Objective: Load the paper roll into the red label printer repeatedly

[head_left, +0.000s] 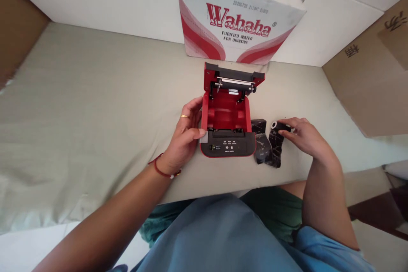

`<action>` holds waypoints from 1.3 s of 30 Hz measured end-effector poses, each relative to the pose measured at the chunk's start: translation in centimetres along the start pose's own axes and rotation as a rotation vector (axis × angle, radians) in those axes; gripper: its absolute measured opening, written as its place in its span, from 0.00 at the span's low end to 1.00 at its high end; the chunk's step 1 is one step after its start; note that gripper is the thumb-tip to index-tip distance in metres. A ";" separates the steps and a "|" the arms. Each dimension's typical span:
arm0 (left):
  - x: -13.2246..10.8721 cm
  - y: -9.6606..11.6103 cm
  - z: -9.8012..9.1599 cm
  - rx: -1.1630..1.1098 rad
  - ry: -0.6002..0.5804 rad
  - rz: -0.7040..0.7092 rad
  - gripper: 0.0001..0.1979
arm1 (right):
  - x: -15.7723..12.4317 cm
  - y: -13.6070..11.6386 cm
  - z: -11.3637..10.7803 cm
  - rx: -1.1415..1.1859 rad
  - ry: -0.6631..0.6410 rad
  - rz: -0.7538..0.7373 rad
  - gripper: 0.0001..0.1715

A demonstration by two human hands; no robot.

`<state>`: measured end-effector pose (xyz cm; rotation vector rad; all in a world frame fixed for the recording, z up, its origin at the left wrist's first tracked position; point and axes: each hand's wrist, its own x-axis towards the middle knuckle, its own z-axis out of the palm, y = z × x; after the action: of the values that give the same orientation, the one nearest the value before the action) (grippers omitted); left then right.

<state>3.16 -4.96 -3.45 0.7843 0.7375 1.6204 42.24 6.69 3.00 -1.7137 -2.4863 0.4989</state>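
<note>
A red and black label printer (227, 114) stands on the cloth-covered surface with its lid (234, 78) raised, so its red inner bay shows bare. My left hand (188, 129) grips the printer's left side, thumb on the grey corner by the button panel. To the printer's right, my right hand (301, 136) pinches a small roll of black marbled label paper (281, 128) with a white core. From the roll a loose marbled strip (263, 148) runs down and folds across the surface, reaching the printer's right edge.
Behind the printer a Wahaha water carton (239, 21) leans against white boxes (121, 4). Brown cardboard boxes stand at the right (369, 72) and far left (19, 25). The light cloth (95, 93) has creases, and its front edge lies near my lap.
</note>
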 end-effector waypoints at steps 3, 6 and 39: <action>0.0 0.0 0.0 -0.008 0.002 0.003 0.37 | -1.4 -1.6 -1.7 0.027 -0.032 -0.035 0.26; 0.0 -0.1 0.1 -0.011 -0.015 -0.001 0.37 | -4.4 -3.3 -6.6 0.162 -0.126 -0.200 0.21; 0.1 -1.0 -0.5 0.052 -0.041 0.009 0.41 | 4.5 -21.3 0.1 -0.047 0.032 -0.411 0.20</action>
<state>3.31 -4.73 -4.58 0.8567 0.7499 1.5939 21.46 3.98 8.97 -1.1572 -2.7386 0.3713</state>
